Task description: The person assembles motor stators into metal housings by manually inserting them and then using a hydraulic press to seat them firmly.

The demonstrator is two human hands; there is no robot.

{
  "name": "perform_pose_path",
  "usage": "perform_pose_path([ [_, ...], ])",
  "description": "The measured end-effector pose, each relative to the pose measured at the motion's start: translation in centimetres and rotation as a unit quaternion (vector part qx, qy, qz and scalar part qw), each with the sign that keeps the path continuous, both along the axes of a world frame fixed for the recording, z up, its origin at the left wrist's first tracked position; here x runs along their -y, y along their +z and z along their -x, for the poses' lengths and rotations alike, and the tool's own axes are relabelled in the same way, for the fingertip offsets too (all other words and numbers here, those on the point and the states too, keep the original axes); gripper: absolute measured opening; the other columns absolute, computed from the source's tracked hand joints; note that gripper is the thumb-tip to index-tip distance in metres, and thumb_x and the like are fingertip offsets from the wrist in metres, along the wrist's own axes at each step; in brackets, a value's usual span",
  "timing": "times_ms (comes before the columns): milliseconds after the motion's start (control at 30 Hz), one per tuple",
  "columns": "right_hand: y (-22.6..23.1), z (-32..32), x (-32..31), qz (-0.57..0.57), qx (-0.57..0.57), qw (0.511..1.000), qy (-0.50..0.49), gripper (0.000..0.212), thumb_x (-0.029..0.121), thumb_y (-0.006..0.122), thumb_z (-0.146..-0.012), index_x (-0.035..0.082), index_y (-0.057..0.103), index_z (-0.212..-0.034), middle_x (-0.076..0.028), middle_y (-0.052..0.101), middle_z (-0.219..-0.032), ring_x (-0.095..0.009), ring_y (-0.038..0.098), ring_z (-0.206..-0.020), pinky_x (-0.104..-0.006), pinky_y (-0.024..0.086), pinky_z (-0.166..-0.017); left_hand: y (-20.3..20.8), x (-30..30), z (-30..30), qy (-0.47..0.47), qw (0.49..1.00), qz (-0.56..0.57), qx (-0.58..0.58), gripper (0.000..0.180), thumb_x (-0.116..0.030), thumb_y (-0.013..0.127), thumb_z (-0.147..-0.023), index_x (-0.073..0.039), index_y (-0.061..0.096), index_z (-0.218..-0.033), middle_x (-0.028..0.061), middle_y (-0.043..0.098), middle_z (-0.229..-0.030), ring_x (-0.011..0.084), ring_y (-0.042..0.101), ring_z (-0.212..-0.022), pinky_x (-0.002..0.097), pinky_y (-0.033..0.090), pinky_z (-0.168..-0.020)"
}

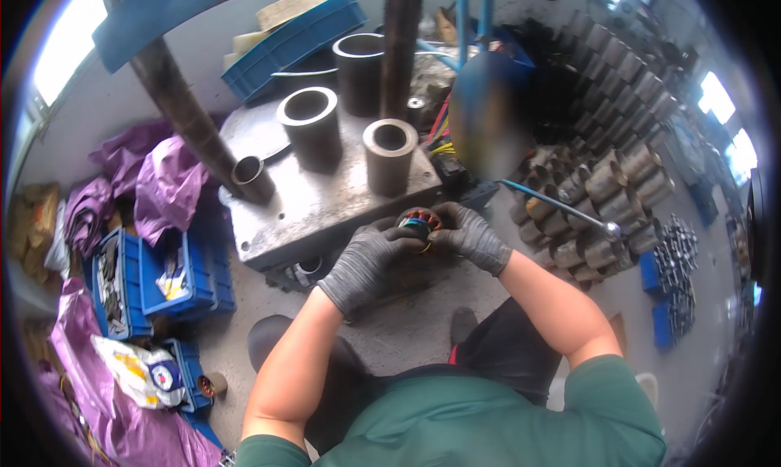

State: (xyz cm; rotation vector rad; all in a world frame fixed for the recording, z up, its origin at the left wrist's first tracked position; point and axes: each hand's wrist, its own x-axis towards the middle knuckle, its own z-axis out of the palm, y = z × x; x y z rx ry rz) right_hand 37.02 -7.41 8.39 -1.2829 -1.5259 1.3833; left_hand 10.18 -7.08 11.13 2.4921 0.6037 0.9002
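Between my two gloved hands is a small round motor stator [424,220] with reddish coils and some blue-green at its middle. My left hand [366,259], in a grey knit glove, grips its left side. Fingers of my right hand [473,237], gloved alike, close on its right side. Both hands hold it in front of the near edge of a steel press table [272,231]. On that table stand thick-walled metal sleeves, one at the front [390,164], one at left [316,133] and one behind [359,80]. The gloves partly hide the stator.
A lever with a ball end [561,205] juts out to the right. Steel posts [183,113] rise from the table. Blue bins [183,280] and purple sheeting [167,186] lie at left. Many metal tubes [606,190] are stacked at right, near blue trays of metal parts [674,259].
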Motion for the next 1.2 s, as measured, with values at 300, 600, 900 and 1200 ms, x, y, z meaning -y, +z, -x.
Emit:
perform_pose_path([
  [300, 5.7, -21.6, 6.5, 0.094, 0.649, 0.755, 0.012, 0.069, 0.042, 0.078, -0.078, 0.001, 0.067, -0.133, -0.024, 0.077, -0.112, -0.039, 0.075, -0.106, -0.0472, 0.059, -0.093, 1.1, 1.1, -4.4, -0.013, 0.981, 0.098, -0.166, 0.033, -0.023, 0.074, -0.091, -0.011, 0.076, -0.121, 0.0154, 0.072, -0.125, 0.0386, 0.067, -0.116, 0.0474, 0.054, -0.1],
  [600, 14.5, -46.0, 41.7, 0.269, 0.653, 0.524, -0.476, 0.058, 0.053, 0.077, -0.083, 0.002, 0.08, -0.109, -0.024, 0.077, -0.115, -0.035, 0.076, -0.111, -0.0459, 0.058, -0.094, 0.2, 2.1, -3.5, -0.007, 0.975, 0.113, -0.19, 0.042, -0.035, 0.078, -0.087, -0.013, 0.075, -0.123, 0.0176, 0.072, -0.122, 0.0403, 0.067, -0.114, 0.0496, 0.054, -0.1],
  [900, 9.9, -48.1, 66.9, 0.538, 0.385, 0.531, -0.53, 0.023, 0.032, 0.07, -0.095, 0.012, 0.081, -0.091, -0.008, 0.078, -0.085, -0.022, 0.072, -0.067, -0.0406, 0.058, -0.064, -0.3, 2.6, -3.6, -0.002, 0.973, 0.162, -0.161, 0.043, -0.006, 0.075, -0.083, -0.006, 0.07, -0.127, 0.0171, 0.07, -0.124, 0.038, 0.067, -0.115, 0.0449, 0.055, -0.1],
  [1200, 3.4, -49.2, 79.0, 0.452, 0.147, 0.501, -0.724, 0.021, 0.025, 0.074, -0.095, 0.007, 0.071, -0.105, -0.012, 0.077, -0.091, -0.024, 0.075, -0.076, -0.0387, 0.06, -0.067, -6.8, 1.6, -4.0, -0.024, 0.941, 0.296, -0.165, 0.042, 0.0, 0.074, -0.088, -0.006, 0.07, -0.129, 0.0164, 0.071, -0.124, 0.0343, 0.071, -0.114, 0.041, 0.058, -0.099],
])
